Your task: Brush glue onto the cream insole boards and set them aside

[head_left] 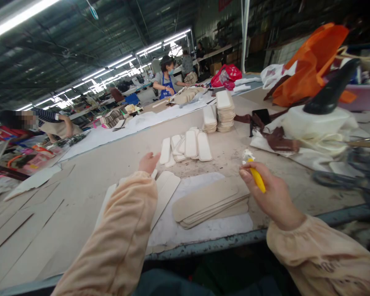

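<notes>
My right hand (273,197) grips a yellow-handled brush (257,176), its tip upward and clumped with white paste. Beside it on the left, a stack of long beige rounded panels (209,201) lies on a white sheet (169,230) near the table edge. My left hand (148,163) reaches forward, fingers stretched out and apart, just left of a loose pile of small white rounded pieces (191,144). Whether its fingertips touch a piece is unclear. Under my left forearm, more long panels (166,185) are partly hidden by the sleeve.
Two neat stacks of small pieces (225,111) stand farther back. At right are a white container with a black cone-shaped top (329,94), scissors (345,179), brown scraps (279,139) and an orange bag (308,70). Flat boards (24,222) lie at left. Co-workers (166,80) work across the table.
</notes>
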Demonstrator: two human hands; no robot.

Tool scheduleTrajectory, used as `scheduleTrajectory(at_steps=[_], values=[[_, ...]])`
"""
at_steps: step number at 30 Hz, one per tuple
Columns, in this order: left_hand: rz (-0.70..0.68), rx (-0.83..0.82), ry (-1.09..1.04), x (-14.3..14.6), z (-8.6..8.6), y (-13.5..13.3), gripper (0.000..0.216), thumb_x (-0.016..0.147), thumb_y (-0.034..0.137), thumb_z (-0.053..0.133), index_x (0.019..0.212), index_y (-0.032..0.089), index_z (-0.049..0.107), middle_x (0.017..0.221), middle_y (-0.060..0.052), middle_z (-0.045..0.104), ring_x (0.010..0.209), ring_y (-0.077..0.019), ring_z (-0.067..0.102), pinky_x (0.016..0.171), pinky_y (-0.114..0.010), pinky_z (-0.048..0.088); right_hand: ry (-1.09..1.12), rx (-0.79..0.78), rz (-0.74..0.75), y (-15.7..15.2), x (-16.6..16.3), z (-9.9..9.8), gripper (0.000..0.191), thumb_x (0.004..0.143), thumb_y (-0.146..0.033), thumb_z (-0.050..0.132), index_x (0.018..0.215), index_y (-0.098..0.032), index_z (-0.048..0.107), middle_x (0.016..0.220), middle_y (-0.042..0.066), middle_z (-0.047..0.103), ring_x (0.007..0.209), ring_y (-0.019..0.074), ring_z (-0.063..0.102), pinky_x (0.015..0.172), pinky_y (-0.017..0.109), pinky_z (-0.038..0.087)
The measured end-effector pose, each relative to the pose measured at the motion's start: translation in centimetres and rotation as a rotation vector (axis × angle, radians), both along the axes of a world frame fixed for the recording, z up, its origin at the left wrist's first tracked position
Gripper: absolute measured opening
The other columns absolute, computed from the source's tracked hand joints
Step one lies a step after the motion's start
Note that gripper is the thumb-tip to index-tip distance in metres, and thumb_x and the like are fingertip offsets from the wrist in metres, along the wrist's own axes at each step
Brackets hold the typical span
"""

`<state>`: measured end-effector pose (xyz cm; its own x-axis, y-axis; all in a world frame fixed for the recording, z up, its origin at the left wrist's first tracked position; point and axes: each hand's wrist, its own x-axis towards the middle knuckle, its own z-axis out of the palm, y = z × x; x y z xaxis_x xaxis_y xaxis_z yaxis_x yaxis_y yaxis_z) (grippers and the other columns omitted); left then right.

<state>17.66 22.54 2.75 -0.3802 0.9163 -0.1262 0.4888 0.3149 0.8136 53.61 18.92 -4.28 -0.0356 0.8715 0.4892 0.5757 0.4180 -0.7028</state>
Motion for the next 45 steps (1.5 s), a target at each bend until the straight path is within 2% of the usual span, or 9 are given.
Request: scheduleTrajectory(at_steps=[4, 6, 9, 14, 19, 29, 34, 40, 45], values=[[-0.202, -0.076, 0.129, 4.5, -3.2, -7.2, 0.073, 0.058, 0.037, 0.085, 0.124, 0.017, 0.061, 0.14, -0.014, 0.056, 0.135, -0.0325, 0.043, 0.116, -0.044, 0.028, 0.02, -0.084, 0.005, 0.2, 0.4, -0.2, 0.027, 0.091, -0.049, 0.056, 0.101, -0.024, 0.06, 0.097, 0.003, 0.07, 0.08, 0.0208, 0.068, 0.073, 0.031, 0.05], [-0.384, -0.176, 0.356, 6.4, -4.5, -10.7, 0.091, 0.057, 0.038, 0.084, 0.138, 0.014, 0.05, 0.151, -0.018, 0.041, 0.142, -0.0361, 0.032, 0.118, -0.048, 0.023, -0.053, -0.106, 0.002, 0.5, 0.6, -0.6, 0.027, 0.088, -0.048, 0.058, 0.1, -0.024, 0.059, 0.093, 0.003, 0.07, 0.079, 0.0223, 0.068, 0.072, 0.033, 0.049], [-0.418, -0.263, 0.519, 7.5, -5.7, -13.9, 0.097, 0.062, 0.03, 0.079, 0.147, 0.012, 0.037, 0.157, -0.021, 0.029, 0.145, -0.0356, 0.026, 0.118, -0.047, 0.026, -0.202, -0.128, -0.031, 0.8, 0.9, -1.5, 0.028, 0.086, -0.047, 0.055, 0.101, -0.023, 0.058, 0.088, 0.004, 0.07, 0.073, 0.024, 0.066, 0.067, 0.033, 0.047], [-0.37, -0.254, 0.487, 6.6, -6.8, -14.8, 0.089, 0.066, 0.019, 0.074, 0.147, 0.013, 0.037, 0.15, -0.019, 0.042, 0.139, -0.0314, 0.041, 0.113, -0.042, 0.034, -0.441, -0.224, -0.044, 0.8, 0.9, -3.4, 0.023, 0.089, -0.036, 0.05, 0.106, -0.022, 0.056, 0.074, 0.004, 0.066, 0.065, 0.0239, 0.063, 0.06, 0.031, 0.041], [-0.347, -0.179, 0.385, 6.0, -7.8, -14.9, 0.079, 0.069, 0.014, 0.067, 0.144, 0.017, 0.042, 0.139, -0.013, 0.056, 0.129, -0.027, 0.052, 0.106, -0.041, 0.044, -0.46, -0.276, 0.014, 1.0, 0.2, -4.5, 0.022, 0.088, -0.031, 0.051, 0.108, -0.021, 0.054, 0.076, 0.006, 0.066, 0.069, 0.0253, 0.065, 0.063, 0.033, 0.044], [-0.411, -0.1, 0.4, 6.1, -7.6, -15.3, 0.084, 0.066, 0.027, 0.077, 0.143, 0.015, 0.044, 0.149, -0.016, 0.044, 0.138, -0.0316, 0.04, 0.117, -0.047, 0.03, -0.473, -0.186, 0.017, 0.1, -0.3, -4.3, 0.03, 0.09, -0.042, 0.048, 0.107, -0.02, 0.06, 0.075, 0.006, 0.067, 0.066, 0.0263, 0.065, 0.061, 0.035, 0.046], [-0.437, -0.091, 0.385, 7.0, -7.4, -14.6, 0.087, 0.067, 0.034, 0.077, 0.144, 0.012, 0.042, 0.147, -0.017, 0.046, 0.137, -0.0309, 0.04, 0.117, -0.043, 0.03, -0.057, -0.099, 0.013, -0.8, -0.4, -2.4, 0.039, 0.089, -0.053, 0.053, 0.107, -0.022, 0.066, 0.093, 0.008, 0.069, 0.082, 0.0241, 0.065, 0.076, 0.037, 0.05], [-0.454, -0.084, 0.368, 6.9, -7.6, -14.4, 0.074, 0.073, 0.027, 0.067, 0.143, 0.018, 0.045, 0.146, -0.011, 0.049, 0.135, -0.0243, 0.045, 0.116, -0.034, 0.032, 0.923, -0.565, 0.204, -0.3, -0.5, 0.0, 0.044, 0.09, -0.061, 0.047, 0.094, -0.022, 0.064, 0.052, -0.005, 0.035, 0.047, 0.0122, 0.037, 0.045, 0.026, 0.039], [-0.476, -0.059, 0.388, 6.5, -8.1, -14.7, 0.071, 0.074, 0.027, 0.062, 0.143, 0.019, 0.045, 0.147, -0.01, 0.049, 0.136, -0.0237, 0.045, 0.117, -0.036, 0.032, 0.899, -0.505, 0.123, -0.5, -0.8, 0.6, 0.035, 0.082, -0.058, 0.055, 0.084, -0.023, 0.058, 0.05, -0.007, 0.03, 0.043, 0.0106, 0.031, 0.043, 0.025, 0.034]])
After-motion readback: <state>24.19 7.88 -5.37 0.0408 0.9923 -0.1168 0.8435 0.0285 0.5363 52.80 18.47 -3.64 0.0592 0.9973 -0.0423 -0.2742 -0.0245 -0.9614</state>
